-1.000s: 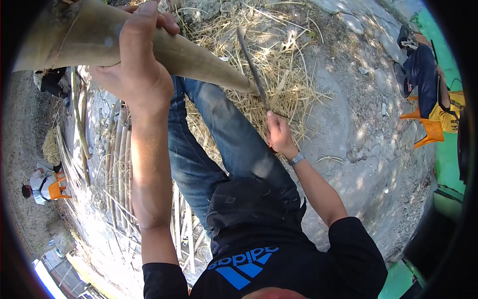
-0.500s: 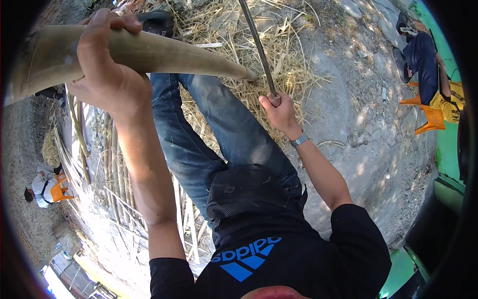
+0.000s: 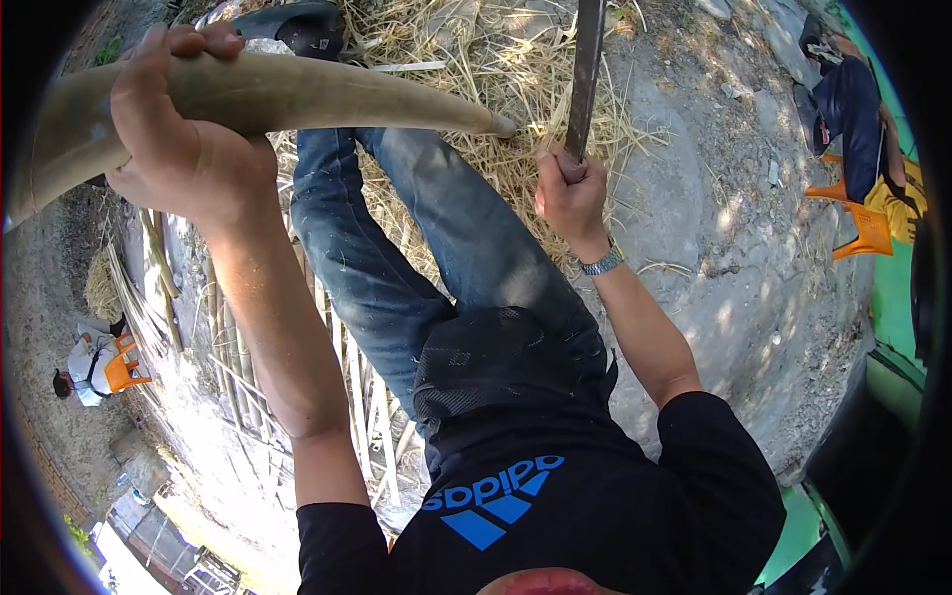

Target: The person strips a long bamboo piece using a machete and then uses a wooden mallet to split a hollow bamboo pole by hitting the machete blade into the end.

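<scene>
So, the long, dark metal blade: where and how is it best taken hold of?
Probably by its rounded, greyish-brown handle, coming from the near side, low in the view. The long, dark metal blade points to the view's upper edge, so the handle lies at its near end. The right hand's grip closes around it there.

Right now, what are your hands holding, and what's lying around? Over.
Left hand gripping a bamboo pole. Right hand holding a long blade, apart from the pole. Pale strips littering the ground below.
</scene>
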`<action>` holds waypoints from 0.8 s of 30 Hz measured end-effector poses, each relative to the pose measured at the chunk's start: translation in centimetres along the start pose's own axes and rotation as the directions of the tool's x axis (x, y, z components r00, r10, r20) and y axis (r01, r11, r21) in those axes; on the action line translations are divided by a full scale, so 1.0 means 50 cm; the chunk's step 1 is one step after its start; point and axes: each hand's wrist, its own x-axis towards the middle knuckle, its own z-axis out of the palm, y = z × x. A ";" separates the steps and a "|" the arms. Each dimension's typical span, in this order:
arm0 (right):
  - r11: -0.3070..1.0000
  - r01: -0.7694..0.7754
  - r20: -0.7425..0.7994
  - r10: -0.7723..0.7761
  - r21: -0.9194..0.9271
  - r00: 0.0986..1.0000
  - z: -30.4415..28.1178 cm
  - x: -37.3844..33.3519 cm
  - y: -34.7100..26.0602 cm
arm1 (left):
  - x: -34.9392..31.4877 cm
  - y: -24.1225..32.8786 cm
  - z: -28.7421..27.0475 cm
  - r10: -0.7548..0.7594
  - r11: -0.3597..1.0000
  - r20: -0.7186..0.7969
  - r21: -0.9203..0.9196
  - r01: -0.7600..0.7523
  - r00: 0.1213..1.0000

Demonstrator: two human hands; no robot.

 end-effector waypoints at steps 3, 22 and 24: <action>0.909 0.252 0.152 -0.212 -0.331 0.965 -0.008 -0.014 0.181 | 0.002 -0.013 0.009 0.004 1.000 0.049 0.007 -0.004 0.999; 0.955 -0.144 0.241 0.208 -0.259 0.948 -0.023 -0.013 0.127 | 0.024 -0.027 -0.014 -0.009 0.999 -0.025 -0.048 0.008 1.000; 0.969 -0.108 0.189 0.151 -0.221 0.970 -0.028 0.012 0.015 | 0.023 -0.015 -0.010 -0.016 1.000 -0.033 -0.019 0.015 0.999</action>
